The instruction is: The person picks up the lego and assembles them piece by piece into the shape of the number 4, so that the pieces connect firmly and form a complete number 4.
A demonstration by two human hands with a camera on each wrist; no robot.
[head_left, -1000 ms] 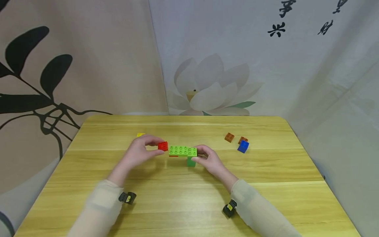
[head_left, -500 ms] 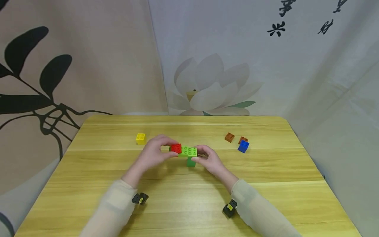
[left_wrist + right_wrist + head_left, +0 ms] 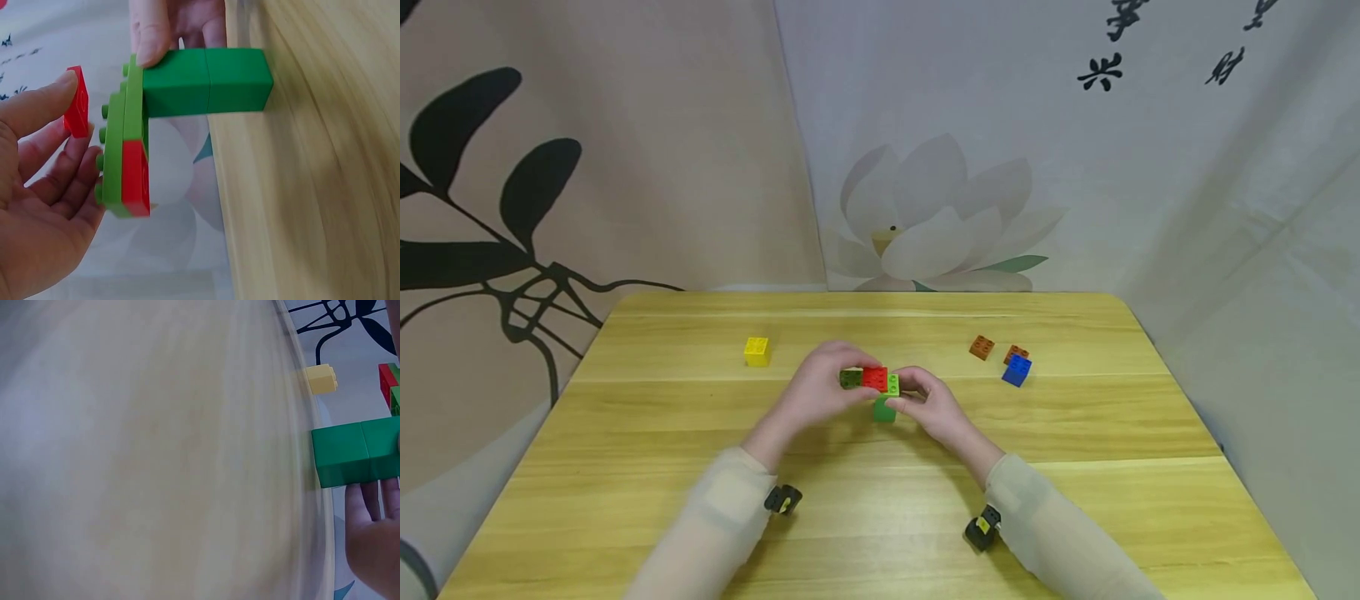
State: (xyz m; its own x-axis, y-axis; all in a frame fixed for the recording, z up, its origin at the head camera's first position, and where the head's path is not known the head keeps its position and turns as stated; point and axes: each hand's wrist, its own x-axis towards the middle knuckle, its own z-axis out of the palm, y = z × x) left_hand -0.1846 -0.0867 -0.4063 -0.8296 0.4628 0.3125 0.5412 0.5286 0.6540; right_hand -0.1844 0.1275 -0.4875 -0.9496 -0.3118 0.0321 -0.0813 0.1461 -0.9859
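My left hand pinches a thin red brick between thumb and fingers. That piece sits just over the studs of the light green bricks, with a gap showing in the left wrist view. Two dark green bricks are stacked as a column beneath one end of the light green layers. A second red brick is fixed under their other, overhanging end. My right hand grips the built piece at its column end, thumb in front and fingers behind. The left hand covers part of the light green top in the head view.
On the wooden table, a yellow brick stands at the back left. Toward the back right lie a brown brick, another brown brick and a blue brick close against it. A printed curtain hangs behind.
My left hand has carried the red brick rightward, from beside the light green bricks to over their column end. The yellow brick has come into full sight. My right hand has stayed put.
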